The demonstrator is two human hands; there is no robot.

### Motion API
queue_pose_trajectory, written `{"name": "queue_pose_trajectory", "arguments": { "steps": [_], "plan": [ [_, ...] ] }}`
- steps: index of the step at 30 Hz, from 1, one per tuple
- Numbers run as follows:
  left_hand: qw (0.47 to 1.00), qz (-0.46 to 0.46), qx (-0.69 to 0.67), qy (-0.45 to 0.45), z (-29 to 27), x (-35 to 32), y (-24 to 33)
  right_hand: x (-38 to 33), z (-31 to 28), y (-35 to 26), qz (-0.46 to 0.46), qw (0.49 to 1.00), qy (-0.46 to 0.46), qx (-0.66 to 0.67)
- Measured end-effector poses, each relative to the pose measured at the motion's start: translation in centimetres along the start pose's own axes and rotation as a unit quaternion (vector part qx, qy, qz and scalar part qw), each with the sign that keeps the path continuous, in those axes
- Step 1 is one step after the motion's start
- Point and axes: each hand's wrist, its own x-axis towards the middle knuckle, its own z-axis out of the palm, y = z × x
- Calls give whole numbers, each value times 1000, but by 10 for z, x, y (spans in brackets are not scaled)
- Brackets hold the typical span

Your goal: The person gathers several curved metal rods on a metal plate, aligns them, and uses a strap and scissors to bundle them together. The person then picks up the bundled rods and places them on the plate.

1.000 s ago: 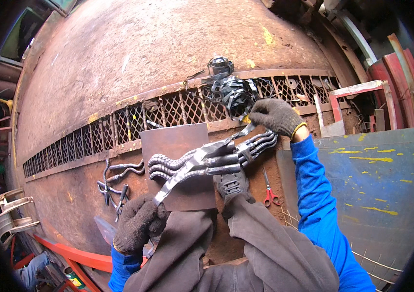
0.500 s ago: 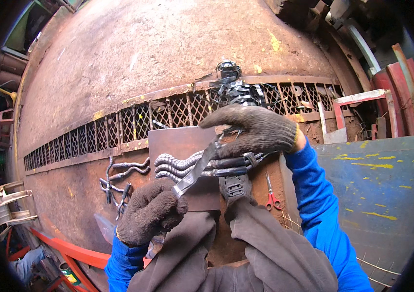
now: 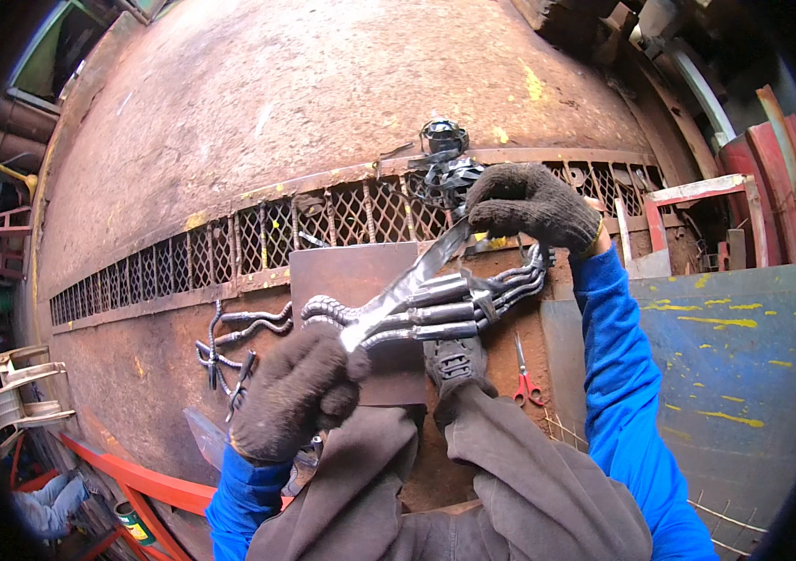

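A shiny grey plastic-looking strip (image 3: 412, 280) stretches diagonally between my gloved hands. My left hand (image 3: 300, 393) is closed on its lower end, over the near left part of a flat brown metal plate (image 3: 356, 266). Higher and to the right, my right hand (image 3: 533, 213) has its fingers curled together at the strip's upper end. Under the strip lies a bundle of ribbed, bent metal rods (image 3: 444, 309) with smooth thicker sleeves, a band around it at the right. It rests partly on the plate, above my shoe (image 3: 454, 360). The strip hides part of the rods.
Red-handled scissors (image 3: 527, 383) lie right of my shoe. A tangle of black and silver strips (image 3: 444, 159) sits by the floor grating (image 3: 342, 215). More bent rods (image 3: 229, 346) lie at left. A grey metal sheet (image 3: 697, 346) is at right, a red frame (image 3: 136, 477) at lower left.
My right hand has moved up and right, off the rods, drawing the strip out longer; its fingers have closed. My left hand has shifted slightly up and right with its end.
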Motion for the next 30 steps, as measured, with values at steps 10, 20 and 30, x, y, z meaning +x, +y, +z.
{"name": "queue_pose_trajectory", "arguments": {
  "steps": [10,20,30],
  "plan": [
    [988,-131,5,-86,22,14,-17,20,28,119,-43,981,134,-136],
    [984,-80,77,-138,26,21,-22,-9,96,158,-107,889,358,-264],
    [982,-31,130,-133,25,29,-18,-67,141,156,42,917,274,-287]
  ]
}}
